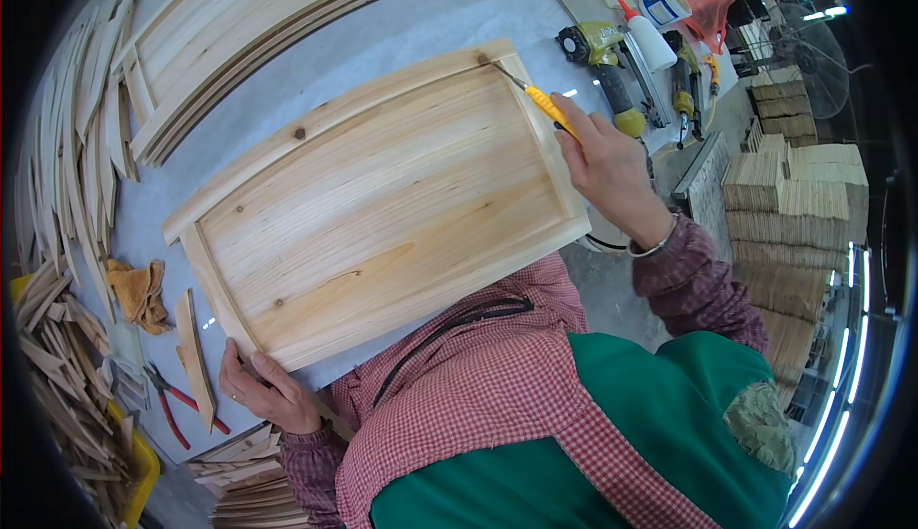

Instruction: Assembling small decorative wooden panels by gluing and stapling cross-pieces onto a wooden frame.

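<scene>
- Gripping a yellow-handled tool [550,108], the right hand [612,165] sets its thin tip at the far right corner of the panel [382,204].
- The left hand [273,390] holds the panel's near left corner between thumb and fingers.
- The panel lies tilted across the table [287,91], near the apron [459,366].
- Far left: stacked panels [306,3].
- Near left: a strip [193,362], pliers [172,419] and a cloth [139,295].
- Far right: a nail gun [600,41] beside a white bottle [652,46].

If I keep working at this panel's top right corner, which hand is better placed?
Probably your right hand: it holds the yellow-handled tool, whose tip is at that corner. Your left hand is at the wooden panel's lower left corner.
</scene>
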Action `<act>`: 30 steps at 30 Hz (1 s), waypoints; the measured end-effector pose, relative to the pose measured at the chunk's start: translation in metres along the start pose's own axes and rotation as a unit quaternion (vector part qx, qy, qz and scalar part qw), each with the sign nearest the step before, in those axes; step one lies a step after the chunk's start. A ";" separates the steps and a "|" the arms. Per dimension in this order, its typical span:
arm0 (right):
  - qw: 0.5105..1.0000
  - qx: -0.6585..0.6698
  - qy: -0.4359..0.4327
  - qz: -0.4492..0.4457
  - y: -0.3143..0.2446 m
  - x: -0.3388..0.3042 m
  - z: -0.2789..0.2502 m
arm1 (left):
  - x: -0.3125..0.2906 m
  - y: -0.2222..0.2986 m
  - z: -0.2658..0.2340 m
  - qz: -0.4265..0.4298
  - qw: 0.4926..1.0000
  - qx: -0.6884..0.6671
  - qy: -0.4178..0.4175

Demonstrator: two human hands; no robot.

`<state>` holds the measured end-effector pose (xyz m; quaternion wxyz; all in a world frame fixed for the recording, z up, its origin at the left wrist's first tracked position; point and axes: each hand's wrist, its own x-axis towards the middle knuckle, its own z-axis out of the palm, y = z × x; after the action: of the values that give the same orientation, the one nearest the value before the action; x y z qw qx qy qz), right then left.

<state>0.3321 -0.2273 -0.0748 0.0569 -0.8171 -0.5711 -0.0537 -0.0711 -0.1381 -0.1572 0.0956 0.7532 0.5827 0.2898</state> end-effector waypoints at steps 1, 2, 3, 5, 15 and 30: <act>1.000 -0.008 0.002 0.028 -0.006 -0.002 0.005 | -0.001 0.000 -0.001 0.005 1.000 0.004 -0.002; 0.999 -0.009 0.004 0.031 -0.013 -0.004 0.011 | -0.001 0.001 -0.001 0.008 1.000 0.003 -0.002; 0.998 -0.012 0.004 0.063 -0.021 -0.006 0.018 | -0.001 0.002 -0.001 0.010 1.000 0.000 -0.002; 0.992 -0.016 0.006 0.125 -0.038 -0.009 0.028 | 0.000 0.004 -0.001 0.014 1.000 -0.004 -0.003; 0.994 0.050 0.012 0.099 -0.053 -0.013 0.022 | 0.000 -0.001 -0.001 0.024 1.000 0.008 -0.007; 0.960 0.267 -0.082 -0.002 -0.090 -0.022 0.002 | -0.001 -0.002 -0.001 0.017 1.000 0.004 -0.014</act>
<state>0.2400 -0.2163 -0.0768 0.2263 -0.7728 -0.5686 0.1681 -0.0735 -0.1388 -0.1575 0.0956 0.7672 0.5697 0.2788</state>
